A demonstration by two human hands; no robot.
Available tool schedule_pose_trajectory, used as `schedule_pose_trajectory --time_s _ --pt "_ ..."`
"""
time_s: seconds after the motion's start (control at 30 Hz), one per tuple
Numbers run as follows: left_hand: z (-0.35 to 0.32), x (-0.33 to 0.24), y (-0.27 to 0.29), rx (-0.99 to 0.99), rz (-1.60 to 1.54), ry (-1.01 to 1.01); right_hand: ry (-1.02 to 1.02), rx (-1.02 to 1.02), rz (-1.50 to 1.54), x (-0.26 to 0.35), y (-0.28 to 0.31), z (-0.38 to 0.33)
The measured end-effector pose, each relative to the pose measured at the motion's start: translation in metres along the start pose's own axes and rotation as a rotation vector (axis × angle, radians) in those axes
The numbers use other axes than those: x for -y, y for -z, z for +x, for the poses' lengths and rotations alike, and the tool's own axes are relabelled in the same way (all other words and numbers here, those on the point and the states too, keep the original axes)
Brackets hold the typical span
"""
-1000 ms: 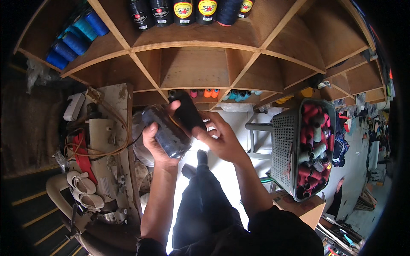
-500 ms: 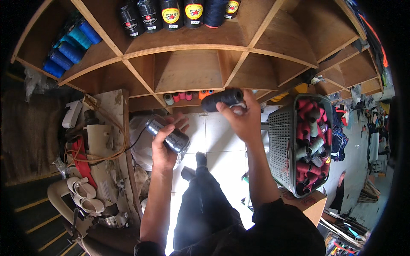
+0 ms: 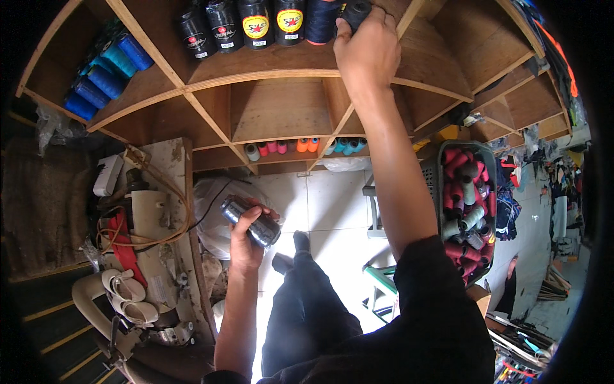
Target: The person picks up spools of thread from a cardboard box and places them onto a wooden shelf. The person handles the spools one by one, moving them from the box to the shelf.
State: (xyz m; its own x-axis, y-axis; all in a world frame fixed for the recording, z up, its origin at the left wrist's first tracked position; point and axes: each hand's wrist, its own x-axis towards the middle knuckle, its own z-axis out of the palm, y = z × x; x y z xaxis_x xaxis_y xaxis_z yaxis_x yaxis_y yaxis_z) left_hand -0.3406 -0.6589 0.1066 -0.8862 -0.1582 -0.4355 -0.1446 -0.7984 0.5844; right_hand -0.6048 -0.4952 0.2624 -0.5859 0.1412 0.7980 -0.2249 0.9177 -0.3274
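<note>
My right hand reaches up into the upper middle compartment of the wooden shelf, its fingers closed round a black thread spool. Beside that spool stands a dark navy spool, followed to the left by a row of wrapped black thread spools with round labels. Lower down, over the floor, my left hand is wrapped round another dark thread spool in shiny clear film, held tilted.
At right stands a grey basket full of maroon and grey-green spools. Blue spools fill the left compartment; small colourful spools line a low shelf. A sewing machine is at left, a green-and-white stool near my legs.
My right hand has carried the black spool up from above the floor into the upper compartment. The left hand with its spool has dipped slightly, its fingers closing further round it.
</note>
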Motion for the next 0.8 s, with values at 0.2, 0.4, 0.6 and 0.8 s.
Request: schedule_pose_trajectory --time_s 0.2,0.4,0.6,0.8 --pt "-0.002 -0.008 0.003 0.038 -0.014 -0.001 -0.148 -0.056 0.108 0.003 -0.031 0.001" --pt "0.004 -0.029 -0.001 0.124 0.062 -0.133 -0.311 0.101 0.044 -0.011 -0.06 -0.025" --pt "0.019 -0.069 -0.038 0.179 0.231 -0.256 -0.246 -0.025 0.177 -0.025 -0.077 -0.047" --pt "0.035 -0.089 -0.06 0.178 0.346 -0.376 -0.151 -0.172 0.27 -0.036 -0.088 -0.049"
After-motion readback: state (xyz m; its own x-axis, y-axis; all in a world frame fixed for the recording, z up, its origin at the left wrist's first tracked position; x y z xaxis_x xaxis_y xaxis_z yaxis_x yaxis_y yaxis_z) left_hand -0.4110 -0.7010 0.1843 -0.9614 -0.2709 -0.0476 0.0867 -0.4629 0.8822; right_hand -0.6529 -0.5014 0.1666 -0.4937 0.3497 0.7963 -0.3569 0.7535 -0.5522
